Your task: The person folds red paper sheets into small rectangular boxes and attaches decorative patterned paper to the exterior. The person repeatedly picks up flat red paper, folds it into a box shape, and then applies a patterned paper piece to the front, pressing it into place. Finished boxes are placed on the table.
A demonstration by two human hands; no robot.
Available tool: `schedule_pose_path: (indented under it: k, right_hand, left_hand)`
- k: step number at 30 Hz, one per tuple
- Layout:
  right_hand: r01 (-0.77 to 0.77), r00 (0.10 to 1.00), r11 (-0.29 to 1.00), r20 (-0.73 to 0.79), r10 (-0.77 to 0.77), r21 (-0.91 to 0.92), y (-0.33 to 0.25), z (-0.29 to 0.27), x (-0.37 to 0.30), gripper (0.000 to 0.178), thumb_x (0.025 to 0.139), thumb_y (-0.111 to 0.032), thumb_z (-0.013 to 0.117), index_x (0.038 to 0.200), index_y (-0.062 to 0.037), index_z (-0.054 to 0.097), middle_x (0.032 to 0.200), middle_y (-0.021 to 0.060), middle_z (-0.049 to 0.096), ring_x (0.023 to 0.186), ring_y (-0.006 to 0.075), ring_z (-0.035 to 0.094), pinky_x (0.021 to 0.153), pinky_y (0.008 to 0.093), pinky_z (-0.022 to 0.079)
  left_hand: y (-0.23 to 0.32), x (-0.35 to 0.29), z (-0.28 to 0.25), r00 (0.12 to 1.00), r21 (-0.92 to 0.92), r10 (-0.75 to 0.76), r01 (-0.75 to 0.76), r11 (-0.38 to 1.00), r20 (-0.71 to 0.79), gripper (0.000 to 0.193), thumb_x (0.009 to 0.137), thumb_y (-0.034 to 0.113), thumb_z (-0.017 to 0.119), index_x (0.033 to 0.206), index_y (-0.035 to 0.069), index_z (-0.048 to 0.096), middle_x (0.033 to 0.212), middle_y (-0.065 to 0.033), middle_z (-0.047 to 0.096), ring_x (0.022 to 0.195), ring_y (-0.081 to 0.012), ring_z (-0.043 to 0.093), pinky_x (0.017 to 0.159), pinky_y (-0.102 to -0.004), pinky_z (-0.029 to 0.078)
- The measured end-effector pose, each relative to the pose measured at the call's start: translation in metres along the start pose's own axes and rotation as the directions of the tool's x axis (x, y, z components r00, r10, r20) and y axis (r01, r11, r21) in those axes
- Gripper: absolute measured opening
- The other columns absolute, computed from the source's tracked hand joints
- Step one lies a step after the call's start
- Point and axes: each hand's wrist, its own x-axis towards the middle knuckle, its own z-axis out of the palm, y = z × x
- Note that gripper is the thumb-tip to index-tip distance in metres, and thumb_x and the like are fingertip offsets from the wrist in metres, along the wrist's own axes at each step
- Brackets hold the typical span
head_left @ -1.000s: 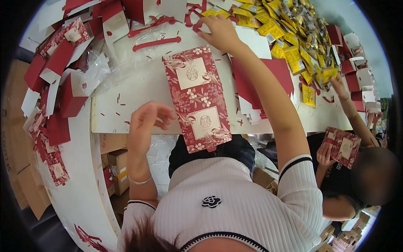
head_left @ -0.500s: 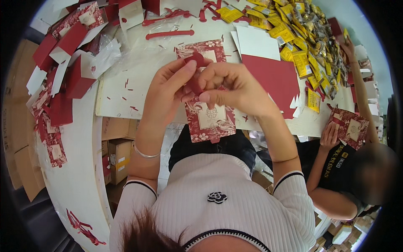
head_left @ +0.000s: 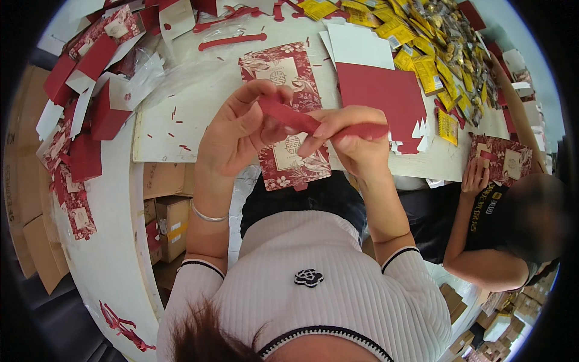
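Above the desk, both hands hold a red paper strip level over a flat patterned red box blank. Left hand pinches one end between thumb and fingers; right hand is curled closed around the other. Judged step: preparing the strip; fitting it to the blank would need careful alignment.

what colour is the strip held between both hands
Plain dark red: the narrow card strip is pinched by the left hand and right hand, clearest in the head view.
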Motion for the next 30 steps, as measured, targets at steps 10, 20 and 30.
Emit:
schedule_pose_path:
  k: [10, 20, 30]
  right_hand:
    - [0.036, 0.99, 0.962, -0.119, -0.071, -0.269, -0.001, 0.0, 0.004, 0.016, 0.083, -0.015, 0.058, 0.076, -0.0006, 0.059, 0.066, 0.0019, 0.053, 0.058, 0.01, 0.045, 0.058, 0.0248, 0.036]
    - [-0.063, 0.954, 0.625, -0.231, -0.192, -0.778, 0.0, 0.013, 0.009, 0.007, 0.072, -0.002, 0.063, 0.07, 0.0001, 0.057, 0.064, 0.0044, 0.056, 0.058, 0.0113, 0.048, 0.057, 0.0239, 0.038]
    - [-0.086, 0.905, 0.673, -0.34, -0.256, -0.735, 0.0, 0.02, 0.013, 0.009, 0.072, 0.001, 0.062, 0.079, -0.0004, 0.058, 0.07, 0.0031, 0.054, 0.059, 0.0116, 0.046, 0.054, 0.0216, 0.036]
  left_hand:
    - [0.009, -0.001, 0.034, 0.982, 0.799, 0.097, 0.074, 0.596, -0.163, 0.017, 0.077, -0.004, 0.059, 0.094, -0.002, 0.061, 0.083, -0.0071, 0.063, 0.069, -0.0104, 0.06, 0.063, -0.0221, 0.051]
    - [-0.005, -0.006, 0.04, 0.945, 0.88, 0.321, -0.199, 0.431, 0.056, 0.018, 0.08, -0.005, 0.052, 0.097, -0.006, 0.058, 0.086, -0.0098, 0.062, 0.077, -0.0117, 0.061, 0.069, -0.0217, 0.05]
    - [-0.009, -0.006, 0.038, 0.933, 0.911, 0.36, -0.161, 0.379, 0.015, 0.039, 0.077, -0.007, 0.058, 0.114, -0.005, 0.045, 0.089, -0.0097, 0.06, 0.078, -0.0111, 0.058, 0.07, -0.0248, 0.052]
